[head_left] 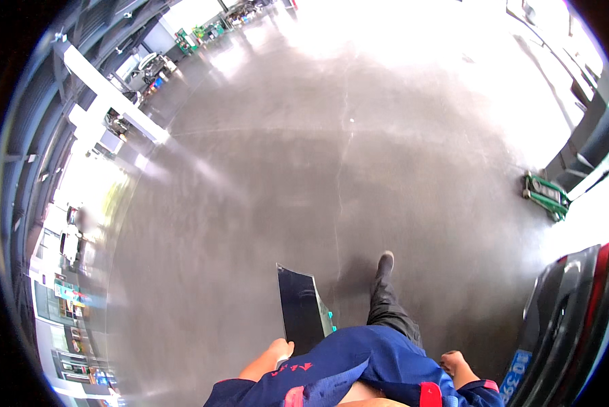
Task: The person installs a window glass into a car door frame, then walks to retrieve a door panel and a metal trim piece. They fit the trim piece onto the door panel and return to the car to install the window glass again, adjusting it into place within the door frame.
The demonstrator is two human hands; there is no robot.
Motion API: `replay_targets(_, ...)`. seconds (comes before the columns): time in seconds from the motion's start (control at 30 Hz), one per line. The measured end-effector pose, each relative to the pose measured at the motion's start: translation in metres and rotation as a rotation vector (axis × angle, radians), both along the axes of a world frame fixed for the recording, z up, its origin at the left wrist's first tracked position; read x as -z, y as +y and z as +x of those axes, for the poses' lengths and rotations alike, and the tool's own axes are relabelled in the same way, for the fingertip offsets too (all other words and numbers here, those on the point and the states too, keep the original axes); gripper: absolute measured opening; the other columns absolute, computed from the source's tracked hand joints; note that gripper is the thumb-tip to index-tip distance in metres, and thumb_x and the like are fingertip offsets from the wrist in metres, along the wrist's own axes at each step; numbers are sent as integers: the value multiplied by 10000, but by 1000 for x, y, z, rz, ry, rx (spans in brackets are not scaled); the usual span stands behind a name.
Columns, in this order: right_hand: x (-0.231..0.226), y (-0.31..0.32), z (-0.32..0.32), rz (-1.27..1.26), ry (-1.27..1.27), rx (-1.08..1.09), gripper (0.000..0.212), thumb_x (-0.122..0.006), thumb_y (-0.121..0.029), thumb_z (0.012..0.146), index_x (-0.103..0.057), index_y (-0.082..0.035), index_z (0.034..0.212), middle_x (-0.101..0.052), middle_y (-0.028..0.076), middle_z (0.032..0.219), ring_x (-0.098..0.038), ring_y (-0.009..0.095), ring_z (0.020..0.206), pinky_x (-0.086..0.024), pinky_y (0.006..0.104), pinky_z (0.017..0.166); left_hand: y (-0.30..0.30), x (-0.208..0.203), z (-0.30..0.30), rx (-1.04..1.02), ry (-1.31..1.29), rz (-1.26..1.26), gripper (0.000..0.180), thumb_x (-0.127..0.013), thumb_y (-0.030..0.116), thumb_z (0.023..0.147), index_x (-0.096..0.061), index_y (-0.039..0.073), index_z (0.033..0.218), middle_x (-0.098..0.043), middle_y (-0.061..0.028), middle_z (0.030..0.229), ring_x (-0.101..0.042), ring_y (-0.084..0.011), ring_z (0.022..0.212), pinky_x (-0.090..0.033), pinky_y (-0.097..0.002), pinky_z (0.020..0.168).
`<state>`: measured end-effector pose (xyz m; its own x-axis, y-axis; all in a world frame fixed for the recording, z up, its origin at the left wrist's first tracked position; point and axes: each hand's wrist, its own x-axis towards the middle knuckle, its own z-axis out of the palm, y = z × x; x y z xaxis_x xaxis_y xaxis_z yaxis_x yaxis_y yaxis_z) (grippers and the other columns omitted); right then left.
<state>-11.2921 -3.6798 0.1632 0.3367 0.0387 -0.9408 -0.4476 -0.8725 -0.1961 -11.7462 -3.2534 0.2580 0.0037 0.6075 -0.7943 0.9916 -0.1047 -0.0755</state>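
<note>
At my left side, my left hand (pixel 281 348) is closed on the edge of a dark, glossy flat panel (pixel 299 305). The panel hangs upright in front of my hip, tapers to a point at its far top corner, and has small teal clips along its right side. What kind of part it is I cannot make out. My right hand (pixel 452 359) is beside my right hip with its fingers curled in, and nothing shows in it. One shoe (pixel 385 263) is stretched forward on the grey floor (pixel 250 203).
Close on my right stands the rear of a dark car (pixel 555 325) with a red light strip and a blue plate. Beyond it, a green floor jack (pixel 547 195) sits by a dark post (pixel 586 139). At the far left rises a white column (pixel 111 95), with workshop equipment (pixel 152 68) behind it.
</note>
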Motion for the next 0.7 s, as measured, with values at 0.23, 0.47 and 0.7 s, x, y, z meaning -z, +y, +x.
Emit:
replay_targets(0.23,-23,336,243,203,-303,-363,189,-625,-137,743,-691,5,850,-641,101,639,-570,188,485,-469,353,440,169,-63,170,-96,-33,-9,554,-443,424,866,-667,-72,967,-606,-346,1005,-606,-460,998,-483,-493,865)
replay_targets(0.47,-138,626,482,769,-597,-167,238,-555,-159,866,-643,37,969,-667,90,791,-609,154,718,-492,305,663,356,25,304,41,-131,-23,600,-470,465,872,-667,-101,900,-614,-347,976,-598,-456,1008,-467,-488,878)
replay_targets(0.7,-47,624,592,-12,-547,-137,203,-521,-123,813,-680,2,828,-672,135,711,-648,261,649,-525,380,617,573,88,464,167,-94,-148,602,-464,468,862,-665,-91,959,-604,-348,1033,-590,-444,1045,-455,-474,914)
